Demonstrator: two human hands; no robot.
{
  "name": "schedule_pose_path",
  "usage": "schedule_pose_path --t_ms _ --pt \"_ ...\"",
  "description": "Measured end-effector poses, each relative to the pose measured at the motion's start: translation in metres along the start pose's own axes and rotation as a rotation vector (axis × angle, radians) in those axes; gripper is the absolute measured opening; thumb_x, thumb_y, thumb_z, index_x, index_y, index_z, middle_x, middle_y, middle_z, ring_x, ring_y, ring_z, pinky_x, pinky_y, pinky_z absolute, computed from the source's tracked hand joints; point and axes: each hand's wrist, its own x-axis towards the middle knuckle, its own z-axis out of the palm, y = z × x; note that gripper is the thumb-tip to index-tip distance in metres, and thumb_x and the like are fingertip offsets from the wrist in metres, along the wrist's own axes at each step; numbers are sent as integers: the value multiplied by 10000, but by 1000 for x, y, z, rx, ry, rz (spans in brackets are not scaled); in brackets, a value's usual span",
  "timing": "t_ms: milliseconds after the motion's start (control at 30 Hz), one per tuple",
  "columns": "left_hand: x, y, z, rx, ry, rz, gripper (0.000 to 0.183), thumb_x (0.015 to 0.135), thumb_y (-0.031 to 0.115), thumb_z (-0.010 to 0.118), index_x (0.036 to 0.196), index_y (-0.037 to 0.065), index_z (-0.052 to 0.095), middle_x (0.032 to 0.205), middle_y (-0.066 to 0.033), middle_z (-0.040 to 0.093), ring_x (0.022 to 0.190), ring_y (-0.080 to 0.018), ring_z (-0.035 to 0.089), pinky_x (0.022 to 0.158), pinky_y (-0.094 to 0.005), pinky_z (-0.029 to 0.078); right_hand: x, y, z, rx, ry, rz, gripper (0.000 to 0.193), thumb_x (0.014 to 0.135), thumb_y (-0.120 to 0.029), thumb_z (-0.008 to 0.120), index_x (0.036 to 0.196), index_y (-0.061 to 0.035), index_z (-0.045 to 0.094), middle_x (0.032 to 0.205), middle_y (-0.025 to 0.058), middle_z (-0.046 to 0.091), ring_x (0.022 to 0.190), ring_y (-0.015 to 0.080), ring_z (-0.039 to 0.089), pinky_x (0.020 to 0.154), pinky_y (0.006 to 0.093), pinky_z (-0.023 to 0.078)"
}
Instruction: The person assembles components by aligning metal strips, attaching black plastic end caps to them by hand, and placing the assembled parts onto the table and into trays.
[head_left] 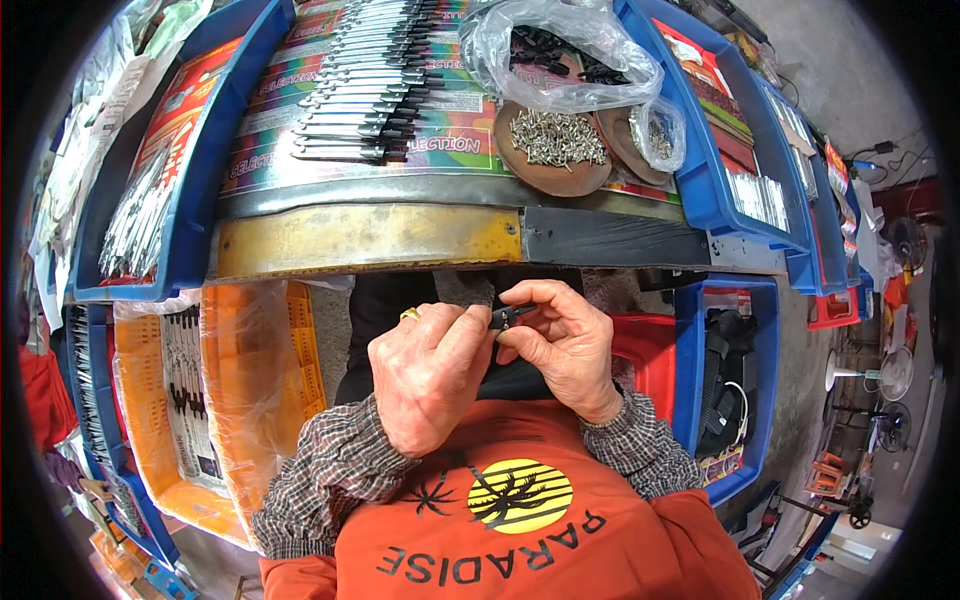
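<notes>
Close in front of my chest, my left hand (428,368) and my right hand (562,342) meet with their fingertips at a small black plastic piece (512,316). The left fingers are closed and pinch it from the left; a ring sits on one of them. My right thumb and forefinger grip it from the other side. A tiny shiny metal spot shows on the piece, but what it is I cannot make out. The hands are just below the table's front edge (370,238), and the left fingers hide part of the piece.
On the table lies a long row of silver-and-black slim parts (350,105). Beside it stand a brown dish of small screws (555,138) and a clear bag of black pieces (560,60). Blue trays (185,240) flank the table; an orange crate (235,400) and a blue bin (768,370) stand lower.
</notes>
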Motion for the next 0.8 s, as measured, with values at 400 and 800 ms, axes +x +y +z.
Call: schedule_pose_path --t_ms 400,800 --pt "-5 -1 6 5 -12 16 259 676 -22 717 916 28 634 776 -94 618 666 -253 624 554 -339 496 2 8 6 8 76 10 125 877 -27 647 981 -7 581 788 19 607 604 23 545 502 165 450" --pt "-2 -7 -2 -112 -117 -2 241 680 -35 710 901 21 631 765 -93 623 667 -256 621 558 -338 488 7 29 -4 413 -69 -17 164 900 -147 642 963 -1 599 738 54 616 581 86 573 498 199 471"
